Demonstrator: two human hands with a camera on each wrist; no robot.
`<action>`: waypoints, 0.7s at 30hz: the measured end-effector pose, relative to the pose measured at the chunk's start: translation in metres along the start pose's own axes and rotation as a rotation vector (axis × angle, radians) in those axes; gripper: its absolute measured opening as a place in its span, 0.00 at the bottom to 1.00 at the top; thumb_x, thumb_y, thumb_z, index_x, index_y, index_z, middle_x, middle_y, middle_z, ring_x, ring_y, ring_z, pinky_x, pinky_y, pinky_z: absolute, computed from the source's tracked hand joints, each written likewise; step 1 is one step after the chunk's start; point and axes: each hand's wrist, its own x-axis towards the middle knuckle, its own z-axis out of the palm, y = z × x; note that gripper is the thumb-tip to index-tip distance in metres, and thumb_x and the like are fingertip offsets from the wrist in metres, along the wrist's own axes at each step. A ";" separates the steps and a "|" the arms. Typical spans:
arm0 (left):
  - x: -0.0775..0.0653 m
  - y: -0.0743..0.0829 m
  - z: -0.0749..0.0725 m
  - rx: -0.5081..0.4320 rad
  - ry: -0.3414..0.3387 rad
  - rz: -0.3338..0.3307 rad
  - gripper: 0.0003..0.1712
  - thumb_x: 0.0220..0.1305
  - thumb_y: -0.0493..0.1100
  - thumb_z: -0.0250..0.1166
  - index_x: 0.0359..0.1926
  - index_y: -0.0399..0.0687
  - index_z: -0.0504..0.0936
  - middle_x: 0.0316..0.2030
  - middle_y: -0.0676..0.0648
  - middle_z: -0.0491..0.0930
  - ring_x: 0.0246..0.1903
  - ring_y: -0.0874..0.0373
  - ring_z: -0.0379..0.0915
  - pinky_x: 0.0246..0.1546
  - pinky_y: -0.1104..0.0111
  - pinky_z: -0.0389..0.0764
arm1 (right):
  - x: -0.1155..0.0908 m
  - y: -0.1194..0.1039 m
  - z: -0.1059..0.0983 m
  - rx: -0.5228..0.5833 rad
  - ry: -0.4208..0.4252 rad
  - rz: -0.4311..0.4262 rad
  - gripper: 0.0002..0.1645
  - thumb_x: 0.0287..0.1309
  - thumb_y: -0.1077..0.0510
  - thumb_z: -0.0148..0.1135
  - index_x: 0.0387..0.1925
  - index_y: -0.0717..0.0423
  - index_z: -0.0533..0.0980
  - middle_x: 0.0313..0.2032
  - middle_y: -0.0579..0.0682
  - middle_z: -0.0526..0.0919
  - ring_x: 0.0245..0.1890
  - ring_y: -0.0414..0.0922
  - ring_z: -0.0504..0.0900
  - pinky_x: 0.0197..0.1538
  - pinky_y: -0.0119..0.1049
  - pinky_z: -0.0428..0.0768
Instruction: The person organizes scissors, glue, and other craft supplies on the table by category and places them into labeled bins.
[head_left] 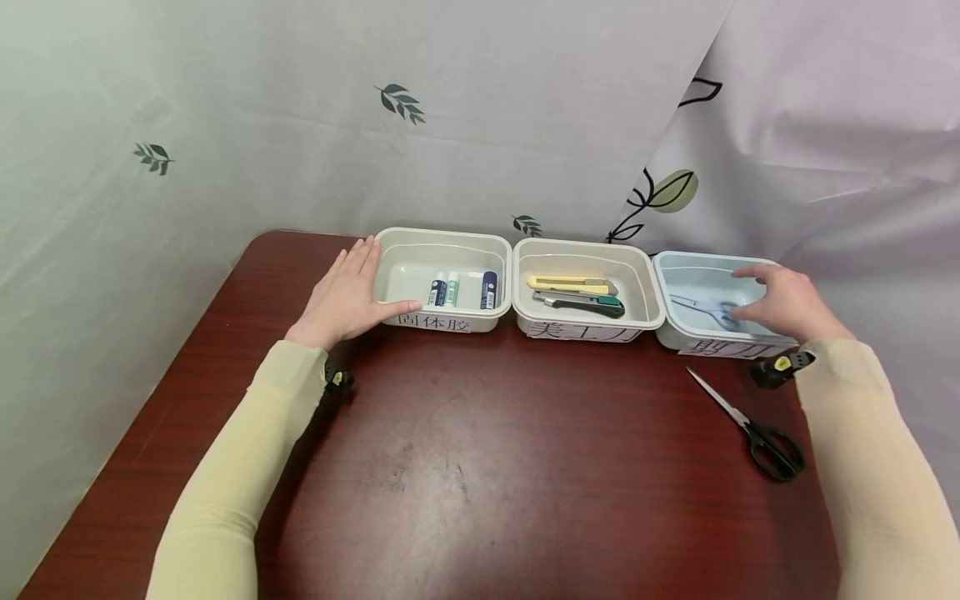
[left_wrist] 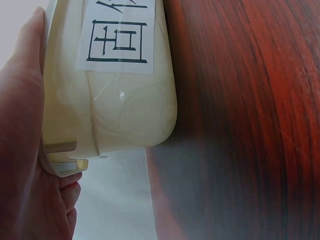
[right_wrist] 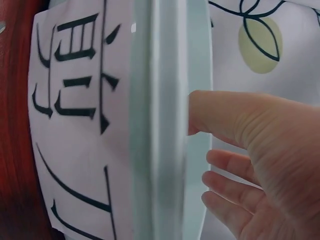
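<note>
My left hand [head_left: 348, 292] rests on the left end of a cream bin [head_left: 442, 236], fingers nearly straight along its side and thumb on the front rim. Glue sticks [head_left: 452, 290] lie inside that bin. My right hand [head_left: 787, 300] reaches over the light blue bin [head_left: 675, 260] at the right, thumb and index finger spread apart with nothing between them. Below its thumb, a pair of scissors [head_left: 697, 307] lies in the bin, its handles partly hidden. In the right wrist view the bin's wall hides the thumb tip. Black-handled scissors [head_left: 772, 452] lie on the table near my right forearm.
Between the two bins stands another cream bin [head_left: 645, 287] holding yellow [head_left: 566, 284] and green-black [head_left: 592, 307] utility knives. Each bin bears a white paper label [head_left: 433, 323] in front. The dark red table [head_left: 480, 467] meets a patterned curtain [head_left: 465, 167] behind.
</note>
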 end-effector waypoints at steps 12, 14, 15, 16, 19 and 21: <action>0.000 0.000 -0.001 0.009 -0.002 0.001 0.73 0.57 0.84 0.53 0.79 0.32 0.40 0.79 0.33 0.43 0.78 0.45 0.34 0.77 0.54 0.37 | -0.016 -0.014 -0.016 0.039 0.065 0.018 0.44 0.53 0.51 0.78 0.66 0.67 0.70 0.57 0.77 0.73 0.58 0.71 0.71 0.54 0.65 0.69; 0.000 0.000 -0.001 0.008 -0.001 0.002 0.73 0.57 0.84 0.53 0.79 0.32 0.40 0.79 0.33 0.43 0.78 0.45 0.34 0.77 0.54 0.36 | -0.020 -0.016 -0.020 0.042 0.073 0.022 0.45 0.53 0.50 0.79 0.66 0.67 0.70 0.58 0.76 0.72 0.58 0.71 0.70 0.54 0.66 0.69; 0.000 0.000 -0.001 0.006 -0.002 0.002 0.73 0.57 0.84 0.53 0.79 0.32 0.40 0.79 0.33 0.43 0.78 0.45 0.33 0.77 0.55 0.35 | -0.023 -0.016 -0.021 0.040 0.078 0.021 0.45 0.53 0.49 0.79 0.66 0.67 0.70 0.58 0.76 0.72 0.57 0.71 0.70 0.54 0.66 0.69; 0.000 0.000 -0.001 0.006 -0.001 0.003 0.73 0.57 0.84 0.53 0.79 0.32 0.40 0.79 0.33 0.43 0.78 0.45 0.33 0.77 0.55 0.35 | -0.025 -0.017 -0.022 0.041 0.080 0.021 0.46 0.53 0.49 0.79 0.66 0.67 0.70 0.58 0.76 0.72 0.57 0.71 0.70 0.54 0.66 0.69; 0.000 0.000 0.000 0.005 -0.001 0.003 0.73 0.57 0.84 0.53 0.79 0.32 0.40 0.79 0.33 0.43 0.78 0.45 0.33 0.77 0.55 0.35 | -0.032 -0.019 -0.024 0.045 0.088 0.026 0.46 0.53 0.48 0.78 0.67 0.67 0.70 0.58 0.75 0.72 0.57 0.71 0.70 0.53 0.65 0.69; 0.000 0.000 0.000 0.002 -0.004 0.002 0.73 0.57 0.84 0.53 0.79 0.32 0.40 0.79 0.33 0.42 0.78 0.45 0.33 0.77 0.55 0.35 | -0.037 -0.019 -0.025 0.042 0.087 0.027 0.47 0.54 0.48 0.78 0.67 0.67 0.69 0.58 0.75 0.73 0.58 0.71 0.70 0.53 0.65 0.69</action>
